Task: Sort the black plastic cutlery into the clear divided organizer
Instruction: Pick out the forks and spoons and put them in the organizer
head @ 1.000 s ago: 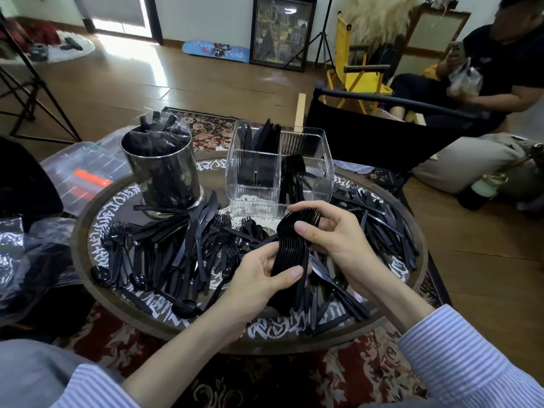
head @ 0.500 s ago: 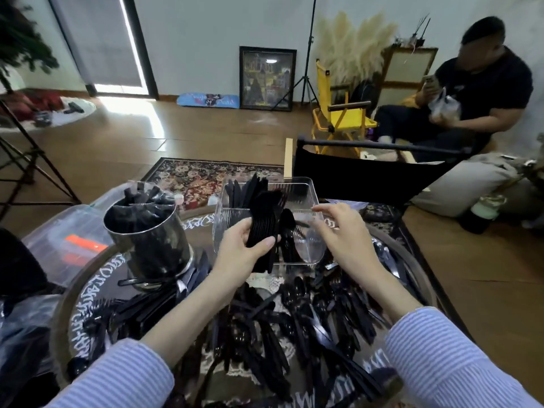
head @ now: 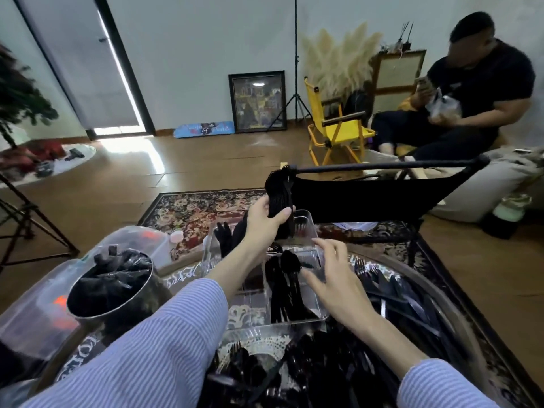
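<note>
Lifted higher now, left hand (head: 266, 220) gripping the stack of black cutlery (head: 279, 191) above the far end of the clear organizer (head: 319, 304), farther out than half a second ago. Right hand (head: 334, 282) hovering just nearer, fingers spread and loose, holding nothing. Spoons (head: 290, 285) standing under those fingertips in one compartment; other compartments blurred, contents hard to tell. Metal bucket (head: 117, 301) left of the forearm, stuffed with wrapped dark pieces. White lettering on the table (head: 435, 293) unreadable.
</note>
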